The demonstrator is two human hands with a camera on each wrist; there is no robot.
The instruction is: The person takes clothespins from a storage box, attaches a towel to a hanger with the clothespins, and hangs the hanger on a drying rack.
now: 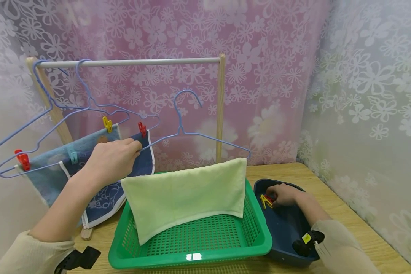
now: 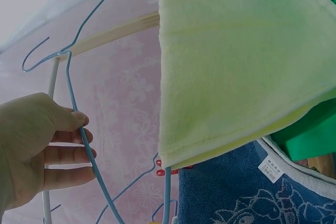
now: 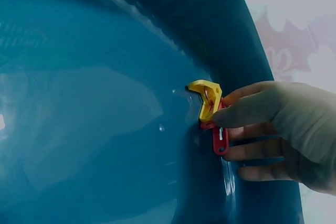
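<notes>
My left hand (image 1: 113, 156) pinches the shoulder wire of a blue wire hanger (image 1: 180, 128), its hook free of the rail. A pale yellow-green towel (image 1: 188, 192) drapes over that hanger's lower bar, above a green plastic basket (image 1: 191, 255). In the left wrist view, thumb and fingertips close on the hanger wire (image 2: 84, 137). At the far end of a dark blue basin (image 1: 284, 228), my right hand (image 3: 273, 124) has thumb and fingertips around a yellow clothespin (image 3: 210, 98) and a red clothespin (image 3: 220, 141); I cannot tell whether it grips one or both.
A rack with a white rail (image 1: 140, 62) and wooden posts stands behind. On its left side hang two blue hangers with a light blue towel (image 1: 51, 182) and a navy towel (image 1: 106, 198), held by clothespins. A flowered curtain (image 1: 260, 95) backs the wooden table (image 1: 323, 194).
</notes>
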